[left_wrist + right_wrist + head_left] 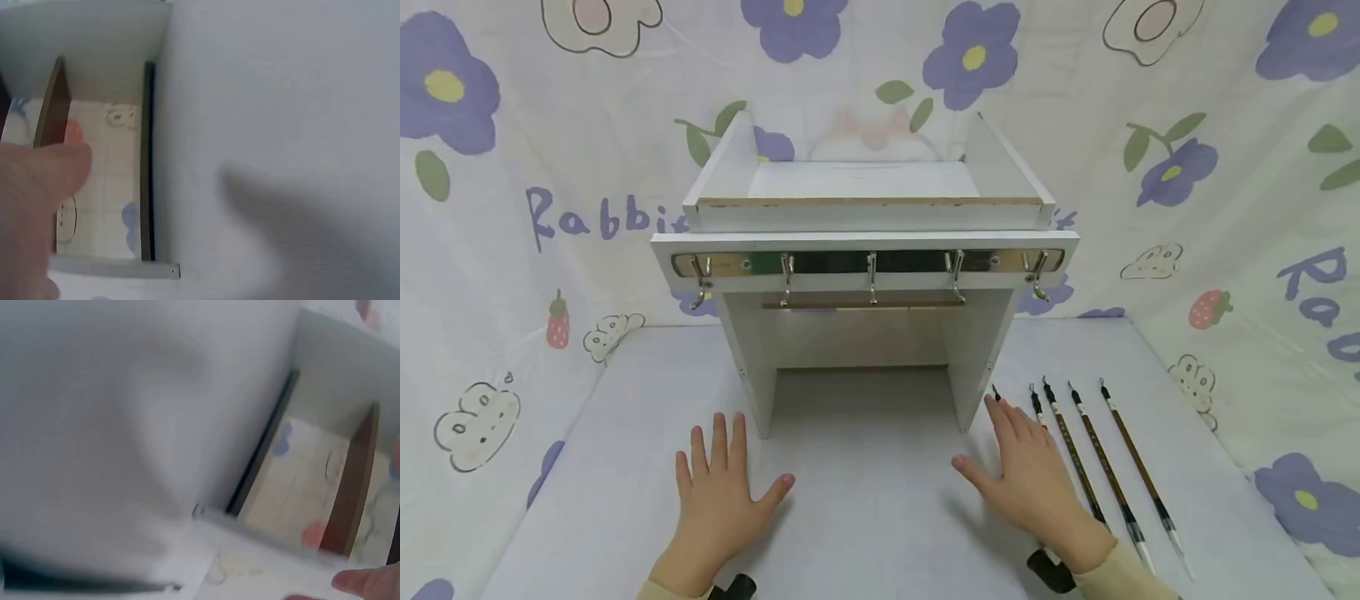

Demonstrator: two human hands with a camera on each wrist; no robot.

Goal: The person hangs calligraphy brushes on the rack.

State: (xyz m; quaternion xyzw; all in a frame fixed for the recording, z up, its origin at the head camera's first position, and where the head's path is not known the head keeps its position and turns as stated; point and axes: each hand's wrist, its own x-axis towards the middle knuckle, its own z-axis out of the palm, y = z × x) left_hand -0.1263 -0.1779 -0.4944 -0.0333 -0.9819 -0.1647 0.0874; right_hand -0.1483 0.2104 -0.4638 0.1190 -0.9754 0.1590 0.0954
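Note:
My left hand [717, 492] is spread over the white table, fingers straight and holding nothing, near the left foot of a white wooden shelf rack [865, 218]. My right hand [1033, 479] lies over the left end of a row of calligraphy brushes [1090, 443], its fingers extended and partly covering some of them. Whether it touches a brush I cannot tell. Along the rack's front runs a shiny strip with several metal hooks [872, 275]. In the left wrist view, part of my left hand [37, 194] shows before the rack's inside; the right wrist view catches fingertips [369, 582].
Behind the rack hangs a white cloth [880, 67] with purple flowers and rabbit drawings, also covering both sides. The white tabletop [865, 517] stretches between the hands. A dark strap-like piece [1051, 571] sits at the right wrist.

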